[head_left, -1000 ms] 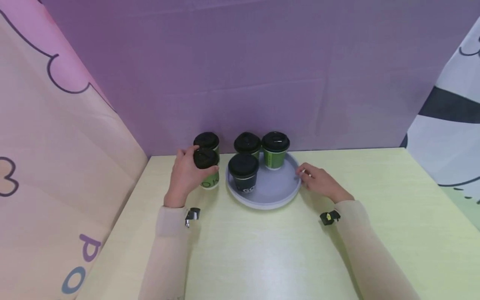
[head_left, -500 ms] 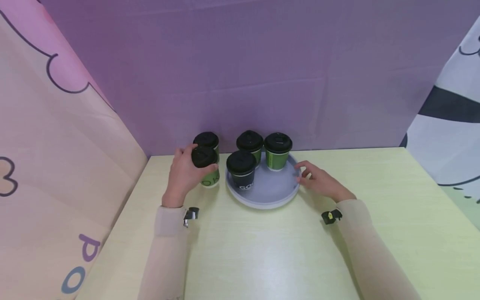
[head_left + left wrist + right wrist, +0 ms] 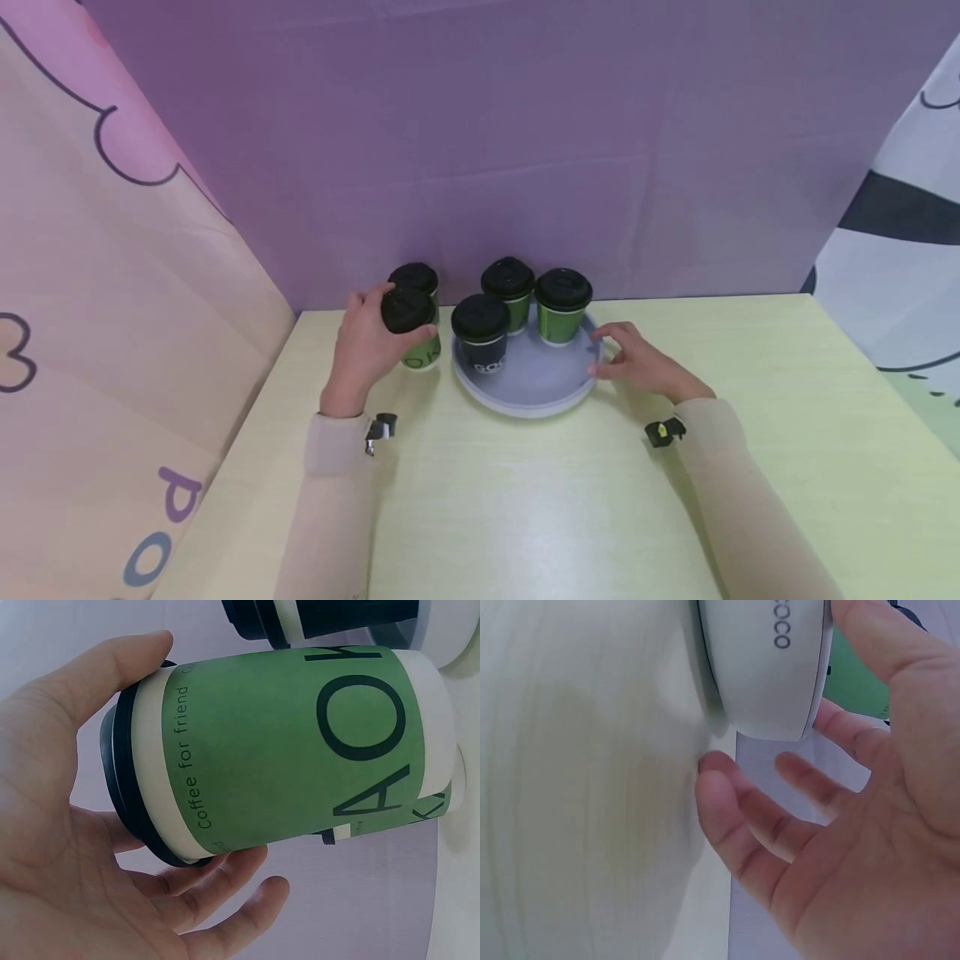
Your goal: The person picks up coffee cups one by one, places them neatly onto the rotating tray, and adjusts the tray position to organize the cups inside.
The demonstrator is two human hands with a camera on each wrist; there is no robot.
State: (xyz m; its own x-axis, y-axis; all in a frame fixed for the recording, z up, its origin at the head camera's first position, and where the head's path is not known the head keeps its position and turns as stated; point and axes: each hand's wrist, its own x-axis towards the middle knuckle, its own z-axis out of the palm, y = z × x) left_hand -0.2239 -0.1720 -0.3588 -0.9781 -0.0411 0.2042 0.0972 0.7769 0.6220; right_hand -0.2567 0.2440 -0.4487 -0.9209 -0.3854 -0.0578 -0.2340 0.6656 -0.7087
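Since the round pale-grey tray (image 3: 542,383) turned clockwise, turning seems down to right hand (image 3: 643,365), fingers relaxed at its right edge, while left hand (image 3: 360,350) grips the black-lidded green paper cup (image 3: 289,746) beside its left edge.

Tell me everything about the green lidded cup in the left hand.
The green, paper-looking cup has white bands at top and base, dark lettering including "Coffee for friend" and a fitted black, plastic-looking lid. Roughly upright, it is left of the round grey tray. The left hand grips it near the lid; base contact with the pale table is unclear.
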